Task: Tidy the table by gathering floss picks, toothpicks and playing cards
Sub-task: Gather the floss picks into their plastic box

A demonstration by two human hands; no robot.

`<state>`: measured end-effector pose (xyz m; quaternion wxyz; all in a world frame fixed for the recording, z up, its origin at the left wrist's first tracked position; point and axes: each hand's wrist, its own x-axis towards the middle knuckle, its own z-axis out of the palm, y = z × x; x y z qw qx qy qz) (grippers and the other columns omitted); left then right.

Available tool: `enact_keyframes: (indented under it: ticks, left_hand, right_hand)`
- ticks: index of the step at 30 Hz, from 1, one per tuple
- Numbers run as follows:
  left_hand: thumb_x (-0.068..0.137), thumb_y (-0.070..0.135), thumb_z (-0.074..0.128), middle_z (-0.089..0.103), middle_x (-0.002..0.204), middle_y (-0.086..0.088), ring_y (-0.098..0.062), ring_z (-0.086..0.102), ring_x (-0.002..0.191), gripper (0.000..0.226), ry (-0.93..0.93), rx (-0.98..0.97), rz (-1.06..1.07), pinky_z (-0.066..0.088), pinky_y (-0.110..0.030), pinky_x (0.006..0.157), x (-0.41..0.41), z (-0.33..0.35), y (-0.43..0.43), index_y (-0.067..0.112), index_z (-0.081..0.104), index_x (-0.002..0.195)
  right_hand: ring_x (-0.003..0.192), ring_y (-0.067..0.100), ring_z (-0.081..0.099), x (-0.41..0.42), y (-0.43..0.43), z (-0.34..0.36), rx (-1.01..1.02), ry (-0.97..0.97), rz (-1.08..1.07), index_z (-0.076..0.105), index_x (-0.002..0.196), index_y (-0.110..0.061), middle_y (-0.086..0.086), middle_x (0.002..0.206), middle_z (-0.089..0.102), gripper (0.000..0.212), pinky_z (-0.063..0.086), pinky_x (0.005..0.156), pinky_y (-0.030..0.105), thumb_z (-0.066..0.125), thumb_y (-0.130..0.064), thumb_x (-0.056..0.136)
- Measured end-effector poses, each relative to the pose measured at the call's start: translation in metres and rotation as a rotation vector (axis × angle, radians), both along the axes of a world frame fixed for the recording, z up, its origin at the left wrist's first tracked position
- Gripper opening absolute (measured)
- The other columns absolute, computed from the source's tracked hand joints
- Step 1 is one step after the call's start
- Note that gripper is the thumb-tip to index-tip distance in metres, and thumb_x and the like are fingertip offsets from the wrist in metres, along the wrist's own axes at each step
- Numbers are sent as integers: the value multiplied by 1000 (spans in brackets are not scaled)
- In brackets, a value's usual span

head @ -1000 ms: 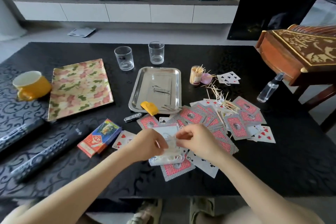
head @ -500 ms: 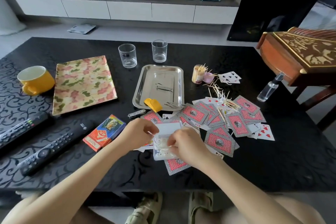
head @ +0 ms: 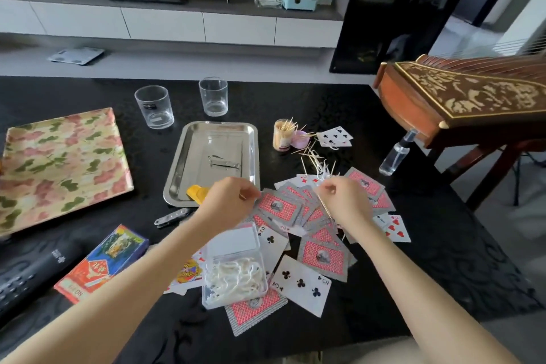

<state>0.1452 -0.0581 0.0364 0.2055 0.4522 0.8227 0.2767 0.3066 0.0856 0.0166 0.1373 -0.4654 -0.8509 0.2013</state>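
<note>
Black table, toothpick jar upright.

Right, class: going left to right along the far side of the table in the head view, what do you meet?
Floral tray, left drinking glass, right drinking glass, toothpick jar, small pile of club cards, spray bottle.

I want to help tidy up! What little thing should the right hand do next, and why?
Probably carry the toothpick, pinched in the right hand, over to the toothpick jar. The jar stands open beyond the cards, already holding toothpicks, and more loose toothpicks lie near it, so each one picked up likely belongs there.
</note>
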Motion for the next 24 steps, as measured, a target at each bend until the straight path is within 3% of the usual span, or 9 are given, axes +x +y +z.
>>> enact_keyframes:
  ticks: [2,4,8,10,12,14,15,17,24]
  left_hand:
    - [92,12,53,68,107,-1,-11,59,86,22,20,-17,-23,48,-20,74,4,-3,27,14,69,107]
    - [92,10,51,66,112,-1,-8,56,87,24,28,-18,-49,45,-16,72,7,-7,50,14,67,110]
    - [92,7,49,67,111,-2,-9,59,88,27,20,-1,-57,48,-17,71,10,-17,88,14,67,110]
    - [92,7,48,67,110,-2,-12,60,91,28,16,12,-58,50,-20,75,9,-22,100,15,68,109]
    - [91,7,48,67,110,-2,-14,61,94,29,6,14,-59,51,-22,77,7,-27,109,16,68,110]
    - [91,7,48,66,111,-2,-14,61,94,29,-5,5,-62,50,-20,75,5,-32,115,16,67,110]
    - [92,6,48,66,112,-2,-13,60,94,29,-10,2,-61,49,-19,74,4,-35,117,16,67,111]
    - [91,6,48,66,112,-3,-11,59,92,29,-19,-4,-54,47,-18,72,2,-38,122,16,67,111]
    - [88,5,50,69,106,-3,-16,63,92,28,-25,-8,-56,51,-24,78,6,-44,138,12,69,107]
  right_hand:
    - [82,25,66,-6,31,-5,17,-61,-93,70,93,-3,12,92,71,23,53,63,35,56,-22,91]
    - [94,30,63,-15,56,-8,25,-154,-124,69,95,-5,12,95,70,30,49,73,35,60,-33,87]
    - [114,29,49,-38,92,-21,19,-437,-53,57,117,-17,8,120,56,64,43,92,38,64,-63,74]
    - [109,29,51,-48,102,-27,-1,-458,-14,59,93,-17,8,113,58,51,42,86,36,64,-62,70]
    - [85,27,58,-52,110,-31,-59,-440,-7,48,66,-17,6,86,63,39,43,69,30,64,-52,71]
    - [53,20,47,-54,112,-33,-142,-438,-2,37,57,-16,0,57,48,38,34,49,24,62,-38,76]
    - [46,18,38,-53,112,-34,-162,-439,9,33,55,-16,-1,53,40,40,29,45,23,61,-33,79]
    - [43,16,28,-51,111,-34,-157,-422,37,30,54,-16,-1,51,32,41,23,43,23,59,-28,81]
    - [41,16,22,-38,105,-36,35,-345,23,33,49,-17,-2,47,27,38,16,40,25,48,-6,82]
